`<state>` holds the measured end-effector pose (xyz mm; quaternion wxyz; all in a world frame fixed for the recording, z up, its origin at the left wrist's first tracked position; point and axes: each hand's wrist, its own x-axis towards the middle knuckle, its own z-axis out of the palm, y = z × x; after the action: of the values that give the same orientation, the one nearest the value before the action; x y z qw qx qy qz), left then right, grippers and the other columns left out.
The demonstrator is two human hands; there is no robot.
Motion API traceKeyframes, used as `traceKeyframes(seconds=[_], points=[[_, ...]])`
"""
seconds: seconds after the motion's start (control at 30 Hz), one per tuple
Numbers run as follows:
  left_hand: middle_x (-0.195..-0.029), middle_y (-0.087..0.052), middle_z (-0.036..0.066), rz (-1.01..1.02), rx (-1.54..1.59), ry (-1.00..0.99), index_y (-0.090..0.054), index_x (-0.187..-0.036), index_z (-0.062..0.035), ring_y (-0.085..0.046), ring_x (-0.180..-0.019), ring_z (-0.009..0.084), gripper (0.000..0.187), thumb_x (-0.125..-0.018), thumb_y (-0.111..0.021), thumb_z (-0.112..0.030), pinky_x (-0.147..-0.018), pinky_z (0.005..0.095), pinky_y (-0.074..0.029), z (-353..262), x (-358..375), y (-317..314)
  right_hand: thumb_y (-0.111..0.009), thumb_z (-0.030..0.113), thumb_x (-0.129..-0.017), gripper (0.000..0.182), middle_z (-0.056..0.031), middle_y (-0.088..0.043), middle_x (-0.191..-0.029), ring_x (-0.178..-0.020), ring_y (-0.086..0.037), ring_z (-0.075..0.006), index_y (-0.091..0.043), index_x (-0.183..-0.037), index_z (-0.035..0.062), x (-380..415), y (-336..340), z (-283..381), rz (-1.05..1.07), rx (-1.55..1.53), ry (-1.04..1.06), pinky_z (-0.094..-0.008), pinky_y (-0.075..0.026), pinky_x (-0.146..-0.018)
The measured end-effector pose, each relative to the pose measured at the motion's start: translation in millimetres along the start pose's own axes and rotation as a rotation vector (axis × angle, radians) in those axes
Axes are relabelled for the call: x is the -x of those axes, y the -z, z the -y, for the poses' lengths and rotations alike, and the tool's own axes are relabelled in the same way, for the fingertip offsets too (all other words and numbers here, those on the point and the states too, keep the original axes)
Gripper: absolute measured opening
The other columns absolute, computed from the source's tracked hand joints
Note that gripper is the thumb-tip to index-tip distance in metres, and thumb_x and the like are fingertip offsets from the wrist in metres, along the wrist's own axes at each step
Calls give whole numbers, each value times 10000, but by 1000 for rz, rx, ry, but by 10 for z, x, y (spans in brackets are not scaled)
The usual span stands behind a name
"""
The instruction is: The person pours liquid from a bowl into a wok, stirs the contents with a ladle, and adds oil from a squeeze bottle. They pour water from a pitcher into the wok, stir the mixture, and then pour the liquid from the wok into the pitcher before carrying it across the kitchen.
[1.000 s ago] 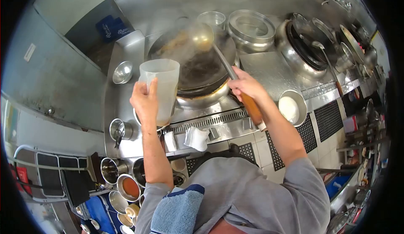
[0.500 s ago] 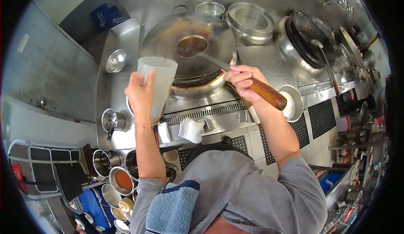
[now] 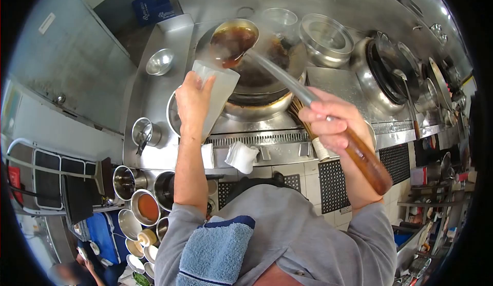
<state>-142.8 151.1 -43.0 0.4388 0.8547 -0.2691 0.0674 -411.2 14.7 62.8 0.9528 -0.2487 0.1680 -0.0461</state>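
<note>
Steam rises around a large wok [image 3: 295, 62] on the stove, with dark liquid in it. My right hand [image 3: 334, 116] is wrapped round the ladle [image 3: 287, 80], whose wooden handle end points toward me. The ladle's bowl, full of reddish-brown liquid, is raised and tilted above the wok's left side. Just below it, my left hand [image 3: 194, 101] grips a translucent pitcher [image 3: 218, 93], its mouth close to the ladle's rim. Whether liquid enters the pitcher is hard to make out.
At the left stand a small steel bowl [image 3: 159, 62] and a steel pot [image 3: 146, 132]. Several sauce containers, one with orange sauce [image 3: 148, 207], are at lower left. A second wok [image 3: 382, 72] is at right. Another person [image 3: 87, 265] shows at bottom left.
The ladle has risen out of the wok with liquid in it and come over near the pitcher's mouth. The pitcher tilts more toward the ladle, and the other person has come into view.
</note>
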Motion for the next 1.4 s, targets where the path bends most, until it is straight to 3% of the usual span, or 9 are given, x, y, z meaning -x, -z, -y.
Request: traceKeyframes(seconds=[0.37,0.57,0.63,0.9,1.0,1.13,1.2,1.3,1.4], points=[[-604,-513,106,-78,34,-6,-531,-796,29,-373,-558,196,412,-814,-776,-301,-543,367,-410,90,57,14,-496,-42,-886,750,-25,-493,-788,-439,-457,-65,-140,-1535,75,141,274,-578,-46,740,109,-244,-458,-345],[-569,-408,42,-104,92,-6,-525,-757,9,-319,-558,132,392,-813,-779,-284,-499,330,-332,110,60,33,-520,24,-932,555,-12,-440,-748,-432,-404,-4,-302,-1442,17,-30,559,-424,162,-159,28,-170,-340,-285],[-634,-551,126,-65,69,40,-551,-801,23,-460,-558,223,381,-821,-772,-285,-568,357,-430,59,49,77,-510,28,-936,517,-3,-442,-751,-443,-409,7,-328,-1421,14,-146,721,-367,203,-492,19,-160,-330,-280],[-652,-600,138,-81,106,41,-562,-830,26,-469,-576,191,381,-820,-775,-289,-604,353,-475,80,17,86,-562,28,-879,511,7,-473,-679,-475,-450,-83,-387,-1359,30,-1035,1581,-122,-385,964,281,-254,-418,-379],[-663,-610,144,-50,90,60,-566,-841,29,-473,-584,191,380,-819,-777,-286,-614,353,-480,74,1,100,-595,44,-887,468,32,-449,-698,-478,-442,-49,-435,-1327,56,-1087,1566,-243,-334,806,215,-219,-389,-373],[-642,-538,107,-59,77,19,-546,-798,18,-431,-575,185,393,-812,-783,-296,-577,345,-424,110,-20,82,-565,56,-932,141,18,-447,-718,-516,-471,-17,-428,-907,77,-1011,1515,-172,-16,-45,66,-200,-435,-412],[-568,-371,1,-125,132,-45,-504,-710,-5,-298,-556,116,423,-803,-793,-300,-484,315,-302,185,-23,23,-520,46,-956,147,1,-439,-744,-511,-474,-24,-399,-873,53,-985,1467,-131,63,-411,-15,-192,-439,-403],[-567,-372,5,-123,81,-40,-508,-722,0,-296,-558,116,429,-804,-791,-311,-485,318,-305,223,-39,14,-457,23,-978,180,-24,-419,-780,-508,-483,-35,-349,-834,28,-871,1174,-11,117,-599,-54,-197,-460,-394],[-716,-639,189,-25,5,53,-569,-847,22,-560,-600,312,393,-824,-763,-320,-633,398,-492,113,-24,95,-455,19,-974,158,-24,-419,-787,-517,-492,-38,-351,-855,26,-716,866,123,126,-528,-61,-202,-468,-396]])
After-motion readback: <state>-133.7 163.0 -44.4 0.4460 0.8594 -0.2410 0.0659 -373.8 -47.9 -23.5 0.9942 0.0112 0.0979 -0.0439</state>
